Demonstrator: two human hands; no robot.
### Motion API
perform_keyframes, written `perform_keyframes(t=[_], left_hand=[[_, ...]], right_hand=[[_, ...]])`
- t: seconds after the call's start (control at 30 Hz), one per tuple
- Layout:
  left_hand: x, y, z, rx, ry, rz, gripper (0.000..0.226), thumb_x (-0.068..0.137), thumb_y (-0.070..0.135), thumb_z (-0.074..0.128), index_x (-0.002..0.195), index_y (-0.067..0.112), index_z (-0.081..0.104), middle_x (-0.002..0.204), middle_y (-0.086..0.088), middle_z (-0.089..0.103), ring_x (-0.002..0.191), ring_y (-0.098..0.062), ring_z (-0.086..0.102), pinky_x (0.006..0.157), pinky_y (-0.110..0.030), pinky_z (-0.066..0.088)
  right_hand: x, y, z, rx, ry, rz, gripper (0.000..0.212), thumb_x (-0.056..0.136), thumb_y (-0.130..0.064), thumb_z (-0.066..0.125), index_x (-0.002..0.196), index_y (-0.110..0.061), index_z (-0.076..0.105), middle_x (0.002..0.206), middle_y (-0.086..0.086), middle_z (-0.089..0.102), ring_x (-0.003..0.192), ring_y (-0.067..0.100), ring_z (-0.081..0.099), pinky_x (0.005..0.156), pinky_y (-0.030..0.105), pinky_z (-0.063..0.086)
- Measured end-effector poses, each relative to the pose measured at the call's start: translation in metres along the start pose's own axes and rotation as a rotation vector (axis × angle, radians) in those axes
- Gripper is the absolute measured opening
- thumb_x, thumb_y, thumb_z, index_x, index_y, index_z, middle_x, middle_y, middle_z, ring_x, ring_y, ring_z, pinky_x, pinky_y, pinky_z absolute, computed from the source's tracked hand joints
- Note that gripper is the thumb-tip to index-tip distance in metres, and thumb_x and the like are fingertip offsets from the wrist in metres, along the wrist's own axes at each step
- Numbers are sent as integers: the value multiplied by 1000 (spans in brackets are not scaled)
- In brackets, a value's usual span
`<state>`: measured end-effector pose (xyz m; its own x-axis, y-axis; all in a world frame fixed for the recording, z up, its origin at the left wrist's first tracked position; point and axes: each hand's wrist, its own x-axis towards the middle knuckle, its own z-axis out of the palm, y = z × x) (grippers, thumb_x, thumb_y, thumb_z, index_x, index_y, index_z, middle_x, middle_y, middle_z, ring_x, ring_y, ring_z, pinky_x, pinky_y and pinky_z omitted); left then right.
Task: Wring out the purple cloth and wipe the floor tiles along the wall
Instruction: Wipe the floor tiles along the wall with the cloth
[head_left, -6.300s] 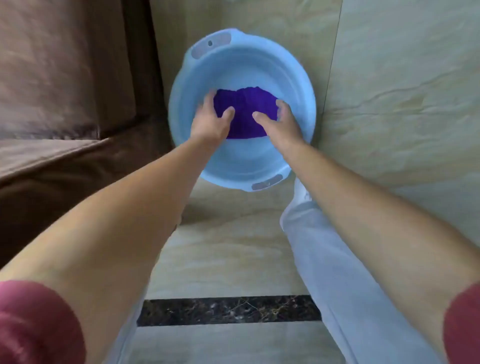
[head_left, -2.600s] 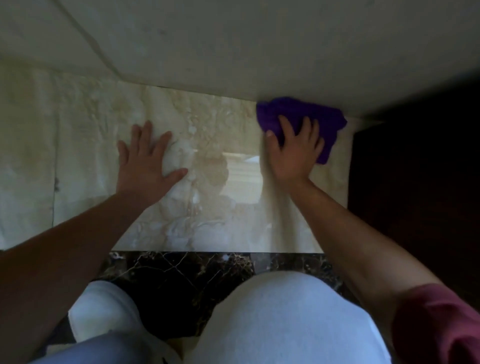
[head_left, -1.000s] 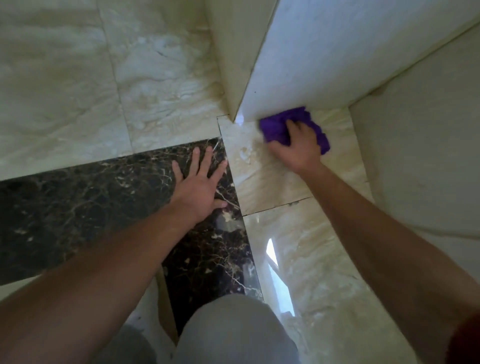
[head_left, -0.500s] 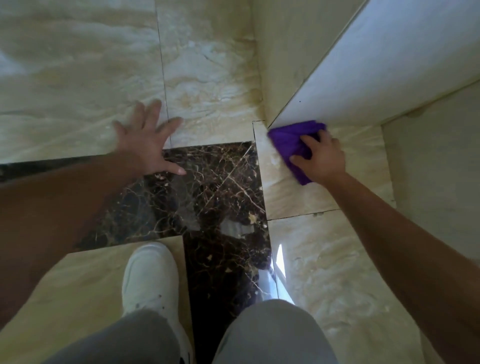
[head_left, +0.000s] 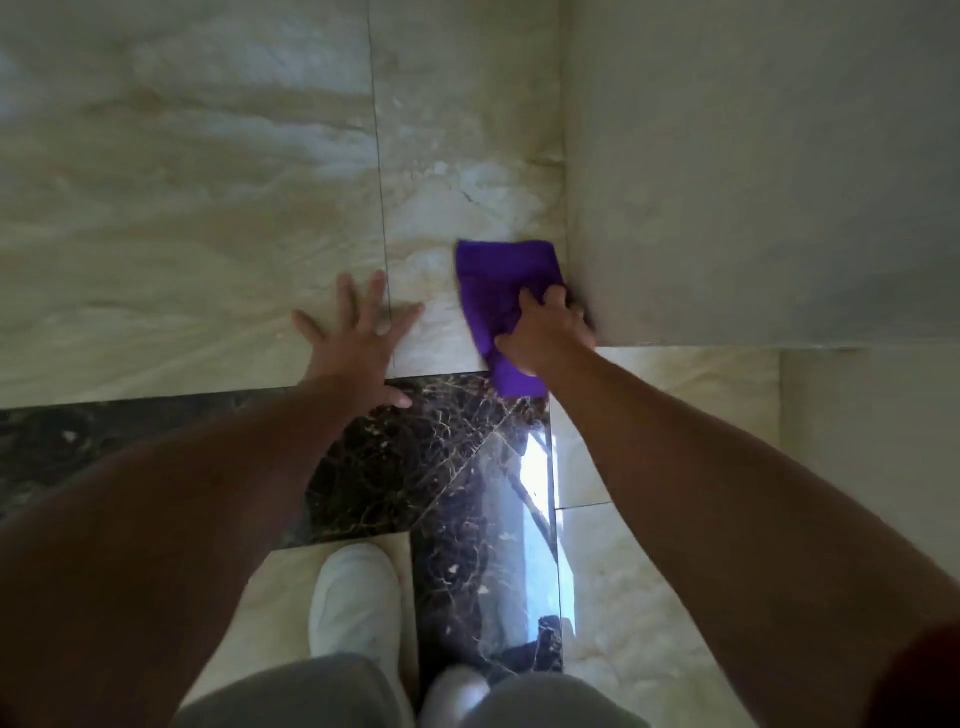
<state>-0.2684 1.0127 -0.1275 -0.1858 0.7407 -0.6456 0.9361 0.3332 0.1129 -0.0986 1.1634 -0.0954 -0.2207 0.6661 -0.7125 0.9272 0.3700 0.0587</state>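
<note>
Glossy beige floor tiles (head_left: 197, 218) meet the wall (head_left: 753, 171); the right hand (head_left: 545, 338) presses the purple cloth (head_left: 501, 275) flat beside it, best kept tight to the edge, while the left hand (head_left: 358, 343) braces, splayed.

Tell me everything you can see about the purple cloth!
The purple cloth is a deep violet, soft-looking fabric, spread mostly flat and wrinkled where it is gripped. It lies on the beige floor tile right beside the foot of the wall, and its near end reaches over the dark marble strip. The right hand presses down on its near half, fingers bunching the fabric. The left hand rests on the floor apart from it. Whether it is wet cannot be told.
</note>
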Motion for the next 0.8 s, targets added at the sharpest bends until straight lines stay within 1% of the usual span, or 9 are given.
perform_keyframes(t=[0.07, 0.13, 0.2, 0.3, 0.37, 0.43, 0.53, 0.67, 0.8], left_hand=[[14, -21, -18, 24, 19, -61, 126, 65, 71, 74, 155, 44, -9, 165, -8, -30, 150, -48, -20, 101, -88, 15], [36, -52, -43, -15, 6, -142, 128, 64, 74, 72, 155, 43, -12, 164, -8, -31, 151, -49, -18, 101, -88, 15], [50, -79, -50, -36, -8, -145, 132, 61, 75, 73, 152, 46, -19, 162, -8, -36, 150, -48, -20, 101, -88, 15], [71, -103, -37, -100, 1, -87, 134, 58, 77, 72, 146, 54, -27, 153, -4, -48, 146, -47, -31, 99, -89, 11], [66, -107, -40, -107, -36, -81, 133, 58, 76, 74, 145, 58, -25, 150, -1, -50, 144, -46, -34, 98, -89, 10], [71, -109, -50, -127, -119, -102, 124, 63, 70, 76, 147, 60, -16, 158, -2, -43, 147, -47, -29, 102, -87, 15], [82, -105, -105, -175, -181, -130, 121, 57, 77, 71, 153, 56, 0, 167, -11, -18, 150, -53, -4, 109, -80, 23], [78, -67, -145, -154, -118, -116, 132, 47, 85, 71, 146, 60, -14, 168, -2, -21, 152, -49, -9, 101, -86, 12], [95, -61, -148, -137, -10, -134, 128, 50, 87, 69, 146, 59, -12, 169, 0, -18, 154, -42, -11, 103, -85, 9]], right_hand=[[2, -13, -5, -22, -43, 42, 68, 96, -38, 55, 153, -18, 25, 158, 11, 21, 139, 38, 34, 107, 45, 39], [4, -26, -2, -12, -7, 116, 60, 101, -28, 47, 154, -11, 24, 159, 13, 22, 137, 39, 36, 107, 47, 42], [3, -32, 11, -24, 16, 143, 59, 103, -28, 43, 155, -10, 21, 160, 15, 21, 134, 42, 37, 106, 53, 43], [20, -28, 27, -74, 97, 128, 79, 96, -39, 53, 156, -8, 13, 161, 24, 14, 134, 51, 34, 113, 53, 34], [17, -31, 39, -6, 59, 141, 94, 91, -43, 58, 157, -6, 3, 163, 26, 1, 142, 55, 20, 119, 52, 25], [12, -33, 36, 106, 22, 116, 99, 89, -46, 59, 158, -9, -2, 165, 24, -6, 147, 53, 9, 121, 51, 19], [20, -25, 8, 116, 31, -21, 99, 88, -52, 58, 159, -15, 1, 167, 17, -8, 151, 47, 0, 122, 50, 15], [39, -17, -19, 187, -4, -67, 90, 92, -59, 50, 160, -21, 4, 168, 13, -8, 153, 42, -2, 123, 49, 14], [55, -39, -13, 362, 133, 63, 82, 93, -52, 48, 160, -24, 10, 169, 10, -4, 154, 39, -2, 123, 47, 10]])
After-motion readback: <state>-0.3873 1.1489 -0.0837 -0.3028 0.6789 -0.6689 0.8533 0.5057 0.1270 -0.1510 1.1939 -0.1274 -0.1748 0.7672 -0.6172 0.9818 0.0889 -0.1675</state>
